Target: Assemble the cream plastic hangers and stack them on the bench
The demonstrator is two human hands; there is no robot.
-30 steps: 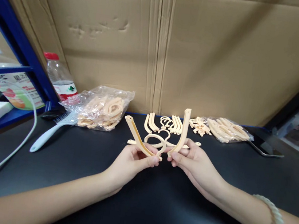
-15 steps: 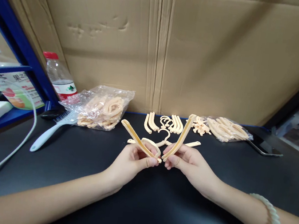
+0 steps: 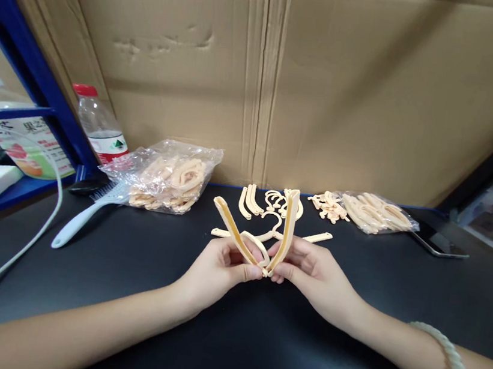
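Two bars and a hook, lower ends together between the hands

Left bar [image 3: 232,228]: pale, curved, grooved side showing. Location: raised in front of the person, above the table [image 3: 297,354]. Long axis slanting; far end points up and to the left, lower end down and to the right, at the left fingertips.

Right bar [image 3: 286,233]: same type, groove also showing. Long axis steeper, near upright; far end points up with a slight lean to the right, lower end at the right fingertips. The pair forms a narrow V.

Key relation: the lower ends meet, or nearly so, at the base of the V, directly between the two sets of fingertips. Touching or just apart: cannot tell. Neither hand is plainly nearer to that point.

Hook [image 3: 260,247]: between the bars, on the left hand's side; its curve bulges to the upper right and runs down to the base of the V. Joined to the left bar or merely gripped with it: cannot tell.

Left hand [image 3: 216,270]: thumb and fingers pinched together on the left bar, close to its lower end.

Right hand [image 3: 319,274]: likewise pinched, on the lower end of the right bar.

Hanger [image 3: 321,238]: flat on the table beyond the hands, long axis running left to right, its crook pointing away from the person.
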